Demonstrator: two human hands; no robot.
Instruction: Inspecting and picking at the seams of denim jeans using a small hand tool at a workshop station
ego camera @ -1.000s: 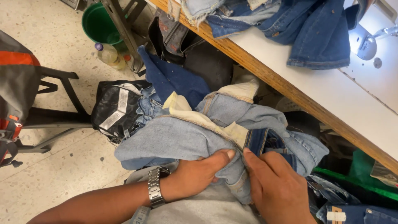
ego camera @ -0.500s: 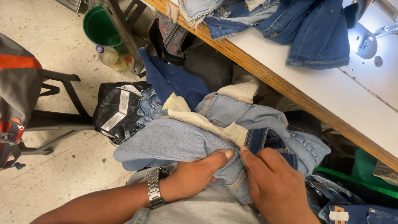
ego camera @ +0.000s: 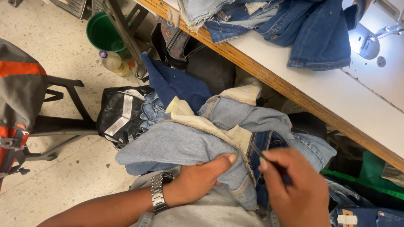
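- Left hand (ego camera: 198, 183), 6 o'clock in frame, steel wristwatch (ego camera: 157, 193) on the wrist. Fingers and thumb closed on a fold of the light-blue denim garment (ego camera: 185, 141), thumb lying on top, pointing to 2 o'clock.
- Right hand (ego camera: 294, 189), 5 o'clock. Fingertips pinched together on a thin dark tool (ego camera: 260, 153); tip points to 10 o'clock and sits on the darker blue denim panel (ego camera: 267, 141) by the seam.
- Can't tell what kind of tool it is, too thin.
- Garment is bunched on the person's lap, centre frame, pale lining turned out along the top edge. Hands are near each other, with the seam between them.
- 9 o'clock of the garment: black bag (ego camera: 120, 115) with grey strips, on the floor.
- 11 o'clock: green bucket (ego camera: 103, 33), plastic bottle (ego camera: 113, 63) just beside it.
- Far left: orange-and-grey backpack (ego camera: 17, 96) on a black chair frame (ego camera: 63, 124).
- 1 o'clock: white table (ego camera: 336, 96) with wooden edge, more dark denim (ego camera: 311, 29) piled on it; lit sewing machine part (ego camera: 370, 42) at the top-right corner.
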